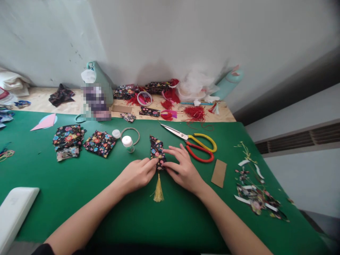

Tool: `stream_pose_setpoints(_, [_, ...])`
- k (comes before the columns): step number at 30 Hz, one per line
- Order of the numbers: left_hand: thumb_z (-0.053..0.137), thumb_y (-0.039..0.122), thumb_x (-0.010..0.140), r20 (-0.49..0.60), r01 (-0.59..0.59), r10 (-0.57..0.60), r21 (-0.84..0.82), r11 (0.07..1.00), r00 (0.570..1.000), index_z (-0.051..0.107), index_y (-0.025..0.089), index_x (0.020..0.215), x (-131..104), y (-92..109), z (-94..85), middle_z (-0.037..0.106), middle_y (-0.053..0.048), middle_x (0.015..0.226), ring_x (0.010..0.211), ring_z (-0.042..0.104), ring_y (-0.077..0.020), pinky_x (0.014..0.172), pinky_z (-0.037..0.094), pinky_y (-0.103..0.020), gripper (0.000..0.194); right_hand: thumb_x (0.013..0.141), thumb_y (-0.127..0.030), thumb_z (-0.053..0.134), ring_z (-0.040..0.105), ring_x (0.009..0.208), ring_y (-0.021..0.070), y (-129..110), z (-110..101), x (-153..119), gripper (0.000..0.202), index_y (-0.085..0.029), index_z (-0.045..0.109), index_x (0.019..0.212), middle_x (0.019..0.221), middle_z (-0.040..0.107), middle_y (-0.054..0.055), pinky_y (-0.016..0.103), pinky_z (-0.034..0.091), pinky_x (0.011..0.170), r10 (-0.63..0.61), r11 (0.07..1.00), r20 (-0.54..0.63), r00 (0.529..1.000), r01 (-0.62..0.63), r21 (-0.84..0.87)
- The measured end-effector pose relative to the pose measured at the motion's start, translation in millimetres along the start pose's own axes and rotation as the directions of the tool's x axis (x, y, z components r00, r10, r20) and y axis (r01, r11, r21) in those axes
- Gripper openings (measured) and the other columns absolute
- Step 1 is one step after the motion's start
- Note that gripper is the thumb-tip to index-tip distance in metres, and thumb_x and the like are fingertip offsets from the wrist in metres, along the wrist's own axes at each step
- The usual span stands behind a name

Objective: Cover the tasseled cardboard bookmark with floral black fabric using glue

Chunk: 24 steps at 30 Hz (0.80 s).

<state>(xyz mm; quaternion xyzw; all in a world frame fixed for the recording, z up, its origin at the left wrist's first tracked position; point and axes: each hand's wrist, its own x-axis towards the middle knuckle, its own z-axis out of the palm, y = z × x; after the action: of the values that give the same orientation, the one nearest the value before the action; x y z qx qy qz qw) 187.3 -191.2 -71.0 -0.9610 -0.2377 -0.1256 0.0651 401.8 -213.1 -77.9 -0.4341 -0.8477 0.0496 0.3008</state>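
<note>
A black floral fabric piece (156, 148) lies on the green table mat (127, 216), with a yellow tassel (158, 191) hanging from its near end. My left hand (140, 172) is closed at its left side, the index finger pressing on its lower part. On the other side, my right hand (183, 168) has its fingers spread, the tips touching the right edge of the fabric. Scissors (191, 140) with yellow and red handles lie open just beyond my right hand. A small white-capped bottle (128, 143) stands beyond my left hand.
Floral fabric stacks (68, 140) lie at the left. A cardboard piece (219, 173) and fabric scraps (256, 198) are at the right. Red tassels (194, 113) and a teal bottle (228, 83) are by the wall. A white device (18, 212) sits at the near left.
</note>
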Motion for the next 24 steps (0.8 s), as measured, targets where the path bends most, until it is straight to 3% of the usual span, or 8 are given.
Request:
stream_pose_setpoints(6, [0.033,0.014,0.093,0.021,-0.038,0.038,0.012,0.999,0.999,0.061,0.01,0.101,0.7,-0.6,-0.9,0.062,-0.01,0.108,0.074,0.06,-0.016,0.056,0.047,-0.027,0.029,0.082,-0.017,0.056,0.047,0.12,0.0255,-1.5,-1.4,-0.2,0.013,-0.022,0.068,0.084,0.118,0.061,0.01,0.059,0.029,0.105,-0.012,1.0,0.024,1.0,0.012,-0.011])
stream_pose_setpoints(10, [0.041,0.019,0.087,0.038,-0.034,0.037,-0.085,0.996,0.999,0.062,0.012,0.086,0.0,-3.2,-8.0,0.062,-0.011,0.105,0.074,0.058,-0.0177,0.057,0.047,-0.029,0.022,0.079,-0.032,0.061,0.049,0.118,0.0291,-7.5,-11.2,3.4,0.018,-0.021,0.066,0.092,0.118,0.062,0.011,0.062,0.025,0.105,-0.014,1.0,0.077,0.997,0.016,-0.023])
stream_pose_setpoints(12, [0.045,0.024,0.082,0.024,-0.021,0.025,-0.14,0.99,0.999,0.06,0.014,0.076,-0.7,-5.2,-12.1,0.063,-0.012,0.098,0.073,0.057,-0.0187,0.056,0.046,-0.031,0.019,0.079,-0.037,0.061,0.054,0.111,0.028,-6.1,-20.1,3.8,0.026,-0.02,0.064,0.097,0.115,0.063,0.011,0.058,0.031,0.102,0.024,0.998,0.069,0.997,-0.02,-0.056])
stream_pose_setpoints(14, [0.045,0.024,0.08,-0.022,-0.009,0.005,-0.162,0.987,1.0,0.057,0.015,0.07,-1.2,-7.3,-14.9,0.063,-0.011,0.09,0.069,0.056,-0.0181,0.056,0.045,-0.031,0.018,0.082,-0.037,0.058,0.06,0.1,0.0242,0.4,-30.7,1.2,0.026,-0.018,0.063,0.1,0.107,0.066,0.011,0.048,0.041,0.095,0.142,0.982,-0.016,0.99,-0.143,-0.122])
stream_pose_setpoints(16, [0.045,0.022,0.079,-0.08,0.006,-0.018,-0.157,0.988,0.997,0.056,0.015,0.068,-1.4,-8.9,-15.8,0.064,-0.009,0.085,0.067,0.055,-0.017,0.055,0.044,-0.03,0.017,0.084,-0.036,0.054,0.062,0.093,0.0231,9.8,-41.8,-5.3,0.026,-0.016,0.062,0.099,0.099,0.067,0.011,0.04,0.048,0.085,0.327,0.914,-0.16,0.931,-0.355,-0.195])
stream_pose_setpoints(19, [0.045,0.019,0.08,-0.128,0.027,-0.045,-0.14,0.99,0.991,0.056,0.015,0.069,-1.3,-10.2,-14.3,0.063,-0.007,0.082,0.066,0.054,-0.0165,0.055,0.043,-0.029,0.016,0.083,-0.039,0.052,0.063,0.083,0.0257,20.8,-55.1,-20.2,0.03,-0.013,0.061,0.097,0.09,0.066,0.012,0.036,0.05,0.071,0.587,0.697,-0.197,0.785,-0.614,-0.372])
stream_pose_setpoints(22, [0.046,0.019,0.081,-0.119,0.019,-0.034,-0.13,0.991,0.992,0.055,0.015,0.07,-1.1,-10.1,-11.5,0.063,-0.007,0.081,0.067,0.054,-0.0165,0.056,0.042,-0.029,0.015,0.081,-0.041,0.053,0.061,0.074,0.0284,20.8,-58.5,-35.8,0.031,-0.014,0.06,0.093,0.084,0.063,0.013,0.035,0.046,0.057,0.793,0.409,-0.15,0.59,-0.698,-0.588])
stream_pose_setpoints(24, [0.046,0.018,0.081,-0.116,0.004,-0.018,-0.124,0.992,0.993,0.055,0.015,0.07,-1.2,-9.6,-9.5,0.063,-0.006,0.081,0.067,0.054,-0.0164,0.056,0.042,-0.029,0.015,0.082,-0.04,0.051,0.06,0.07,0.0269,17.2,-54.8,-44.8,0.029,-0.015,0.059,0.093,0.084,0.062,0.013,0.034,0.043,0.055,0.844,0.35,-0.105,0.526,-0.688,-0.636])
